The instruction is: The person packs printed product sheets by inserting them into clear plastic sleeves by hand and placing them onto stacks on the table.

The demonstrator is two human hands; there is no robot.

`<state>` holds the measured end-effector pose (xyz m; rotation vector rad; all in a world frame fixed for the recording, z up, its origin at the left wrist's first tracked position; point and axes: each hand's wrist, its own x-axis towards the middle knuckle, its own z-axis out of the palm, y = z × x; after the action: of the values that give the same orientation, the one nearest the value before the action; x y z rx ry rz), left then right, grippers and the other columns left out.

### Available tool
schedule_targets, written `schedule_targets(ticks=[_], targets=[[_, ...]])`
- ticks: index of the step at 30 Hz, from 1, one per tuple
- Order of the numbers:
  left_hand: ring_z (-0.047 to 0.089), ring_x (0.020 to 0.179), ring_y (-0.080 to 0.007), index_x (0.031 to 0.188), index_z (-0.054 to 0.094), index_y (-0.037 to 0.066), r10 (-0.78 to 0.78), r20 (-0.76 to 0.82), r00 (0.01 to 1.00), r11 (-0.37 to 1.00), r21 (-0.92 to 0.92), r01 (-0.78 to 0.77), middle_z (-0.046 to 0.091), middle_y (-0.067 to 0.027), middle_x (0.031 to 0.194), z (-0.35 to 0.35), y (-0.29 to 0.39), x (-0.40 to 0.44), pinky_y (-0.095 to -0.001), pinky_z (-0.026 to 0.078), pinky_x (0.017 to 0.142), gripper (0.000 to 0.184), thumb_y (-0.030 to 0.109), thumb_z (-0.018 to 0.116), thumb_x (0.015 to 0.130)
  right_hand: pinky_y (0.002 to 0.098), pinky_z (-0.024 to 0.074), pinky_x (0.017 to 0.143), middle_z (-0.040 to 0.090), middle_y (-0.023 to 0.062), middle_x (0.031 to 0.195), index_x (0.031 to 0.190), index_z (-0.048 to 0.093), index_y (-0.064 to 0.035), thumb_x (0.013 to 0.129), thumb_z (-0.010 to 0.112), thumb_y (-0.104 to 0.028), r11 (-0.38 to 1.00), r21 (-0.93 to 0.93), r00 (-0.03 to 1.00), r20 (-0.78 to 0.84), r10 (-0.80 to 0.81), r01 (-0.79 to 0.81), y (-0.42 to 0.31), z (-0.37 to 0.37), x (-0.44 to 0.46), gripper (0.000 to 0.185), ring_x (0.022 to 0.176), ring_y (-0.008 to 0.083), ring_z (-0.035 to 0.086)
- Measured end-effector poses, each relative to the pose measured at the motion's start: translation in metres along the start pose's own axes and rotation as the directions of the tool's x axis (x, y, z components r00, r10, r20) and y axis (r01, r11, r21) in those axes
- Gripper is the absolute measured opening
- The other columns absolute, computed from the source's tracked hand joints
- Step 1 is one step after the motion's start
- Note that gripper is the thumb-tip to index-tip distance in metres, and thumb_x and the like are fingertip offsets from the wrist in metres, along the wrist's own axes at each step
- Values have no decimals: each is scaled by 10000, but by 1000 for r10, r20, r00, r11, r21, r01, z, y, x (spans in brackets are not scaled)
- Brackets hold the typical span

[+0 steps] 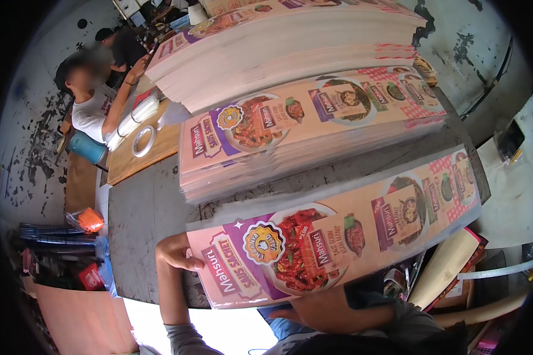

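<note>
A long printed food banner in clear plastic film [302, 254] lies tilted along the near side of the grey table, showing a red dish and "Mahsuri" labels. My left hand [177, 253] grips its left end, thumb on the front near the edge and the other fingers out of sight. At the banner's lower edge is my right hand [326, 310], its back towards me. One digit points left below the edge; the rest are hidden behind the banner. Just beyond lies a stack of similar film-covered banners [314, 121].
A taller stack of printed sheets [290, 50] stands farther back on the grey table [142, 236]. On a wooden table [124, 160] lies a roll of tape [143, 141]. A co-worker [92, 100] sits at the left. Rolled material [447, 269] leans at the right.
</note>
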<state>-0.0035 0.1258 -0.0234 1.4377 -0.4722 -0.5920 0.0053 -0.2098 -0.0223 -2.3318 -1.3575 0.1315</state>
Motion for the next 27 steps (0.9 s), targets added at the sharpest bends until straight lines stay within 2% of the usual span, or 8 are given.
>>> schedule_targets(ticks=[4,11,14,17,19,21,23,27], targets=[[544,893,-236,1125,459,-117,14,-77,997,999,47,-10,578,-182,1029,2,2,0,-338,442,769,538,188,666,734,493,398,805,527,112,1128,1182,506,-174,737,460,-642,983,-170,990,110,89,-69,19,-18,-15,648,955,303,536],[538,905,-234,1129,453,-117,116,-27,993,993,24,-116,573,-184,1040,-3,-6,-5,-330,439,768,484,128,630,751,512,322,873,492,142,1140,1136,516,-128,694,588,-553,862,-46,829,251,500,-505,68,-55,-32,617,1042,343,457],[545,886,-228,1128,447,-128,85,-71,994,996,15,-84,573,-189,1048,2,-3,-2,-322,442,758,474,114,618,758,447,340,892,511,160,1101,1116,510,-70,695,645,-405,868,-404,957,-148,251,-290,104,-56,-58,555,1023,354,470],[552,864,-221,1054,504,-140,52,-168,985,985,-153,-78,584,-190,1024,6,-1,-1,-299,437,744,419,116,628,747,415,342,911,497,177,1132,1149,478,-24,698,652,-247,789,-18,753,-314,579,-614,134,-65,-81,533,1054,344,467],[551,877,-230,1030,518,-141,56,-133,990,995,-78,-67,583,-193,1026,-3,-7,-7,-308,435,750,393,116,621,752,395,340,932,467,173,1202,1208,417,1,696,654,-155,896,107,834,-333,440,-430,165,-77,-105,585,1101,317,451],[550,889,-245,968,561,-134,95,-162,982,995,4,-95,584,-200,1017,3,-2,0,-338,430,753,319,117,595,775,368,344,944,442,156,1241,1262,351,1,789,563,-171,747,530,571,-493,656,-401,224,-54,-154,546,1116,274,455],[546,884,-245,982,561,-128,107,-201,974,994,11,-107,585,-201,1010,3,-6,-4,-349,425,758,320,118,593,781,379,370,951,421,159,1263,1271,324,13,878,414,-171,319,868,477,-481,736,381,247,-74,-152,444,1127,263,451],[575,787,-185,1024,553,-98,123,-394,911,984,-74,-164,609,-149,934,6,-9,-13,-265,442,640,317,151,558,828,389,363,973,403,144,1273,1276,314,17,872,437,-107,51,874,592,-369,717,482,290,-111,-167,440,1141,257,436]])
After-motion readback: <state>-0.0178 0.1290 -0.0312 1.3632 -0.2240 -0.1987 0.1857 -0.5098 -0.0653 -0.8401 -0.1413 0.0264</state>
